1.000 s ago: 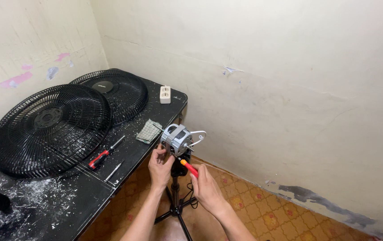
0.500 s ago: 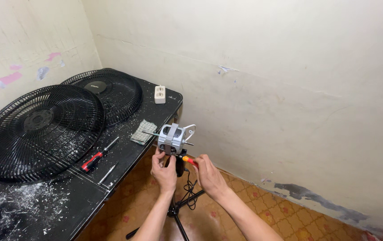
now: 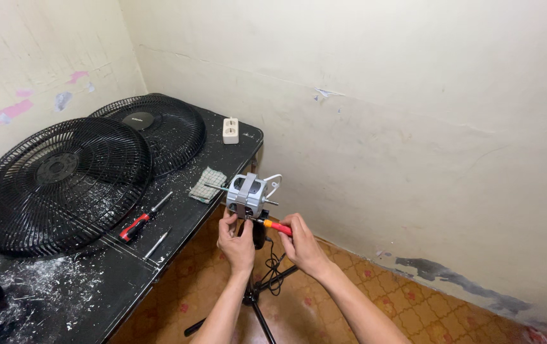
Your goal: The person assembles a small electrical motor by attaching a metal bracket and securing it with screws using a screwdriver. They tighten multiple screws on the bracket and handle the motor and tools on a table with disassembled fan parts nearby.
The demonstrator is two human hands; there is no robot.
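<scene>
We see two hands at work just off the table edge. The left hand (image 3: 238, 240) is curled shut around the underside of the motor (image 3: 247, 194), steadying it. The right hand (image 3: 302, 245) is closed around one red-and-orange screwdriver (image 3: 276, 227), whose tip points left into the base of the motor. The motor, a single grey block with a shaft sticking out to the left and a white wire loop on its right, sits on top of a black stand (image 3: 255, 294), above the tiled floor (image 3: 414, 312) and just beside the table (image 3: 95, 286).

Farther out, on the black table, lie two more tools: one red-and-black driver (image 3: 139, 220) and one plain metal rod (image 3: 157, 243), near each other. Beyond them is one checked cloth (image 3: 208, 185), close to the motor's shaft. Two black fan grilles (image 3: 63, 181) lie on the table, the nearer overlapping the farther. At the far edge sits one white socket block (image 3: 230, 130), against the cream wall (image 3: 414, 127). White flecks cover the near tabletop.
</scene>
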